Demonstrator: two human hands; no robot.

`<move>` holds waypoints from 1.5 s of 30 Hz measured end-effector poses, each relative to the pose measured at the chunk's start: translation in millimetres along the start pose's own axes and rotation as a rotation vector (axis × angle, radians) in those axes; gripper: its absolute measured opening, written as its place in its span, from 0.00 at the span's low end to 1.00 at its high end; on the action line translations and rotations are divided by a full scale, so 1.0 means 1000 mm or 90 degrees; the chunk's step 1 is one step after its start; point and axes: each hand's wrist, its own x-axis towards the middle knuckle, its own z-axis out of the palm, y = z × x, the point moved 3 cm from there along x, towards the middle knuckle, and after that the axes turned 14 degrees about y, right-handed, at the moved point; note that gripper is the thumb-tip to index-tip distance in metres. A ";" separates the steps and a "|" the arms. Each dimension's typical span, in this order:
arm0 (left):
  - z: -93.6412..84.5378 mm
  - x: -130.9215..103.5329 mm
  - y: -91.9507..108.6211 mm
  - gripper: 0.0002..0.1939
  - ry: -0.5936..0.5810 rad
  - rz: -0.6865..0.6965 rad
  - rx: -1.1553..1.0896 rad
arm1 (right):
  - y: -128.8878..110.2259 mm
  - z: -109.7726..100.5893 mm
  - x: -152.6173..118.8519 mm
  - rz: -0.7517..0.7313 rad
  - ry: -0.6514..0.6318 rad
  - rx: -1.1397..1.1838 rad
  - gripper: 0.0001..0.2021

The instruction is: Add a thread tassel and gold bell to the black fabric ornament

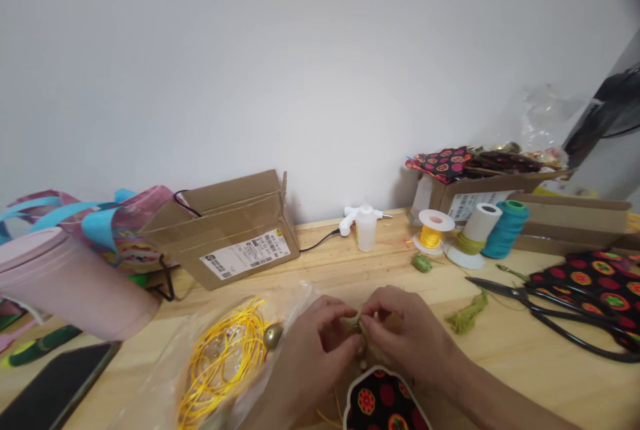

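Note:
My left hand is curled, thumb and fingers closed around a small beaded cord in front of me. From the other side my right hand pinches the thin upper part of this cord, close to the left fingertips. The fingers partly hide the cord and its small beads. Just below them lies a flat black fabric pouch with red and orange flower patterns and a pale edge, cut off by the frame's bottom. Beside my left wrist, a clear plastic bag holds yellow cords and a brass bell.
Black scissors, a green tassel and patterned fabric lie at right. Behind stand thread spools, a white bottle, a glue gun and cardboard boxes. A pink tumbler and phone are left.

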 end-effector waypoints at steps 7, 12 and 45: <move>0.003 0.003 -0.001 0.06 -0.020 -0.031 -0.025 | 0.000 0.001 0.001 0.004 -0.013 0.012 0.05; 0.000 0.002 -0.006 0.05 -0.001 -0.068 -0.095 | -0.001 0.003 0.000 -0.003 -0.037 0.049 0.05; 0.003 0.000 -0.014 0.04 -0.092 -0.051 -0.103 | 0.001 0.014 -0.005 -0.004 -0.077 0.094 0.06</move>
